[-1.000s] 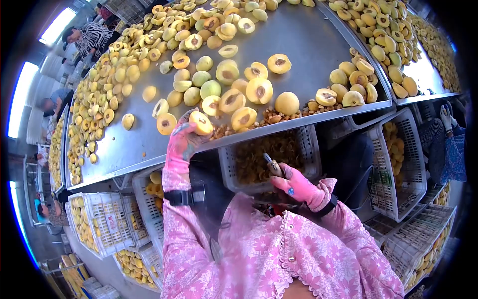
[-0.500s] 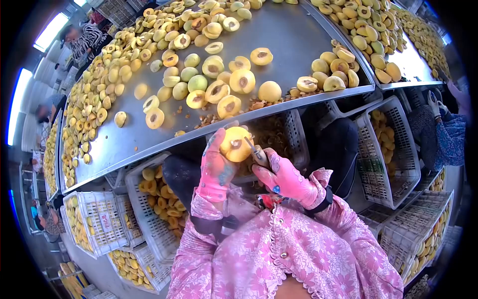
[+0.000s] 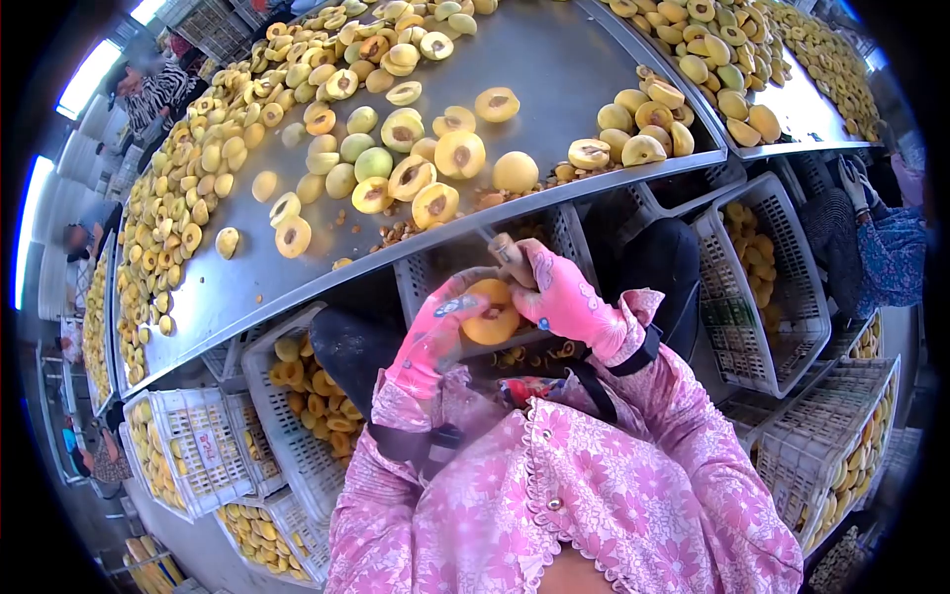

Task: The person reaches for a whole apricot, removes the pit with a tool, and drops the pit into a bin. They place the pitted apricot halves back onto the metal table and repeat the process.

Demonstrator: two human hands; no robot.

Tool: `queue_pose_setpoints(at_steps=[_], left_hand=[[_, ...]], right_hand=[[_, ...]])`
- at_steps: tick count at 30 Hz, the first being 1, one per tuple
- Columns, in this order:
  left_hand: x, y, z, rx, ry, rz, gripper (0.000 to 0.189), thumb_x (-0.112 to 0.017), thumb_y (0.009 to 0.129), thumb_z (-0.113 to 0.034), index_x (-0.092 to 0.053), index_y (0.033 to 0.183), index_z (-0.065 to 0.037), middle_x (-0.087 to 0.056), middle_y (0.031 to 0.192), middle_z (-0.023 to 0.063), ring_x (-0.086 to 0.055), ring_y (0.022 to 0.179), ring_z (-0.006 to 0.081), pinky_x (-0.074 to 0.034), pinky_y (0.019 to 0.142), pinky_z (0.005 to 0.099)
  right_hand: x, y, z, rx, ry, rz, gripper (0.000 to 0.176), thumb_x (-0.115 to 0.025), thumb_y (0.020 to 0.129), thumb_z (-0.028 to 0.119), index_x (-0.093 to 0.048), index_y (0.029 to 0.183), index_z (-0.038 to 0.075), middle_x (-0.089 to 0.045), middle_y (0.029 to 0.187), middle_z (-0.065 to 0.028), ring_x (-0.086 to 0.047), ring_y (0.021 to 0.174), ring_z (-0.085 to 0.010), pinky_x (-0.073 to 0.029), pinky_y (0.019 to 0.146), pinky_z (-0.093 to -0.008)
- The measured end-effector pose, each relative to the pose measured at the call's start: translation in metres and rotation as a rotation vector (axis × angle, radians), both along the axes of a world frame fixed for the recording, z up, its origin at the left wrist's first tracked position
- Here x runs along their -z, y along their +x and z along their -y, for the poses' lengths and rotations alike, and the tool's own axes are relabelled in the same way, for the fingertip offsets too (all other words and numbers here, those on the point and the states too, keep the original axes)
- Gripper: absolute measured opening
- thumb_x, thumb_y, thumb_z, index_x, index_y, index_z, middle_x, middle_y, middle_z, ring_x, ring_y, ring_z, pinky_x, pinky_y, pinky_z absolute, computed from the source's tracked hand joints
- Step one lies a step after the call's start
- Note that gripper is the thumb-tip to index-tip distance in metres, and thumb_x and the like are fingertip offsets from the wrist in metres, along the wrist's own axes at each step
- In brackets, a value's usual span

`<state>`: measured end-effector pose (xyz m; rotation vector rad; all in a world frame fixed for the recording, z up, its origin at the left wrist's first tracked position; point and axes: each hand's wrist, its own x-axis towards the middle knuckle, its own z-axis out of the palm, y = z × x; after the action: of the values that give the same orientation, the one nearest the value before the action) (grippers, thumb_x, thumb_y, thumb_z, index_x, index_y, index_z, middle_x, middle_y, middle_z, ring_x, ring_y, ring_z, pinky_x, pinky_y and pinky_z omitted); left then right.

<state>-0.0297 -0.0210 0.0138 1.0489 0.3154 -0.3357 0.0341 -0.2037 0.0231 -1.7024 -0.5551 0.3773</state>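
Observation:
My left hand [image 3: 435, 332], in a pink patterned glove, has its fingers around a yellow peach half [image 3: 492, 315]. The fruit sits low between both hands, just below the table's front edge. My right hand [image 3: 566, 302], gloved the same way, is closed on the wooden handle of a small pitting tool [image 3: 509, 255]. The tool's metal end points up and away from the fruit, towards the table edge. The right fingers come close to the peach half; whether they touch it is hard to tell.
Halved peaches [image 3: 416, 173] and loose pits lie on the metal table [image 3: 554, 59] ahead. Crates of peach halves stand to my left [image 3: 282, 436] and right [image 3: 727, 346]. Below my hands is another crate [image 3: 411, 287]. Co-workers sit at the right [image 3: 881, 247] and far left [image 3: 158, 94].
The peach half has moved lower and towards my right hand. The tool, earlier with its tip at the fruit, now sits higher and points away. My view has shifted slightly.

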Motion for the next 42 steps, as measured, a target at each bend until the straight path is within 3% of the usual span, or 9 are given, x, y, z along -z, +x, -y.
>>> queue_pose_setpoints(at_steps=[1,4,5,12,19,22,33,37,42], left_hand=[[0.008,0.003,-0.001,-0.038,0.025,-0.032,0.035,-0.053,0.085,-0.005,-0.049,0.119,0.003,-0.06,0.105,0.014,-0.062,0.095,0.0248,-0.05,0.088,0.033],[0.002,0.002,0.009,-0.275,-0.214,-0.054,0.032,-0.052,0.087,-0.01,-0.05,0.117,0.003,-0.061,0.102,0.0154,-0.062,0.094,0.0256,-0.052,0.085,0.0342],[-0.001,0.001,0.009,-0.282,-0.258,-0.021,0.029,-0.052,0.09,-0.014,-0.052,0.114,0.002,-0.061,0.105,0.0166,-0.062,0.093,0.0259,-0.053,0.082,0.0355],[0.01,0.006,0.011,-0.378,-0.169,0.018,0.037,-0.052,0.092,-0.028,-0.052,0.117,0.001,-0.06,0.109,0.0179,-0.062,0.095,0.0263,-0.051,0.084,0.0365],[0.008,0.006,0.018,-0.422,-0.038,0.077,0.038,-0.05,0.094,-0.031,-0.054,0.115,0.001,-0.062,0.104,0.0151,-0.061,0.092,0.0214,-0.051,0.082,0.0329],[0.008,0.006,0.023,-0.446,0.05,0.13,0.036,-0.05,0.094,-0.03,-0.056,0.112,0.001,-0.062,0.102,0.0141,-0.061,0.091,0.0199,-0.051,0.08,0.0306],[0.038,0.016,0.028,-0.494,0.081,0.033,0.022,-0.067,0.084,-0.017,-0.061,0.099,-0.002,-0.065,0.091,0.0059,-0.06,0.079,0.0101,-0.048,0.07,0.0224],[0.04,0.016,0.027,-0.444,0.195,0.023,0.021,-0.07,0.082,-0.016,-0.062,0.095,-0.002,-0.065,0.087,0.006,-0.06,0.074,0.0109,-0.048,0.067,0.0225],[0.052,0.016,0.022,-0.396,0.295,0.003,0.022,-0.07,0.082,-0.016,-0.062,0.096,-0.001,-0.066,0.086,0.0084,-0.063,0.074,0.0136,-0.05,0.067,0.0241]], right_hand=[[0.002,-0.001,-0.006,0.141,-0.021,0.258,0.034,-0.06,0.081,0.007,-0.048,0.113,0.002,-0.06,0.08,-0.0083,-0.06,0.07,-0.02,-0.048,0.067,-0.0312],[-0.014,-0.011,0.006,0.116,-0.049,-0.099,0.023,-0.06,0.085,0.008,-0.051,0.104,-0.001,-0.058,0.082,-0.0164,-0.059,0.075,-0.0265,-0.046,0.069,-0.0322],[-0.01,-0.019,0.009,0.068,0.01,-0.117,0.019,-0.053,0.09,0.011,-0.049,0.108,0.006,-0.046,0.068,0.004,-0.044,0.052,-0.0046,-0.036,0.047,-0.0214],[0.003,-0.046,0.011,-0.102,-0.202,-0.24,0.019,-0.056,0.088,0.009,-0.047,0.103,0.002,-0.051,0.071,-0.0023,-0.049,0.057,-0.0082,-0.041,0.051,-0.0258],[0.005,-0.049,0.002,-0.033,-0.283,-0.097,0.026,-0.058,0.085,0.01,-0.045,0.105,-0.001,-0.059,0.083,-0.0221,-0.06,0.077,-0.0365,-0.047,0.065,-0.0377],[0.007,-0.049,-0.002,-0.033,-0.281,-0.04,0.028,-0.058,0.085,0.01,-0.044,0.106,-0.001,-0.059,0.084,-0.024,-0.059,0.082,-0.0427,-0.047,0.065,-0.0401],[0.029,-0.041,-0.005,-0.112,-0.45,-0.11,0.021,-0.054,0.084,0.008,-0.04,0.097,0.0,-0.057,0.075,-0.0224,-0.058,0.072,-0.0428,-0.044,0.058,-0.0432],[0.027,-0.037,-0.002,-0.213,-0.437,-0.223,0.017,-0.048,0.091,0.017,-0.043,0.093,0.001,-0.058,0.072,-0.0204,-0.058,0.066,-0.0381,-0.043,0.056,-0.0413],[0.048,-0.033,-0.001,-0.339,-0.519,-0.097,0.018,-0.042,0.093,0.017,-0.046,0.092,0.0,-0.06,0.075,-0.0199,-0.059,0.069,-0.0355,-0.044,0.059,-0.0415]])
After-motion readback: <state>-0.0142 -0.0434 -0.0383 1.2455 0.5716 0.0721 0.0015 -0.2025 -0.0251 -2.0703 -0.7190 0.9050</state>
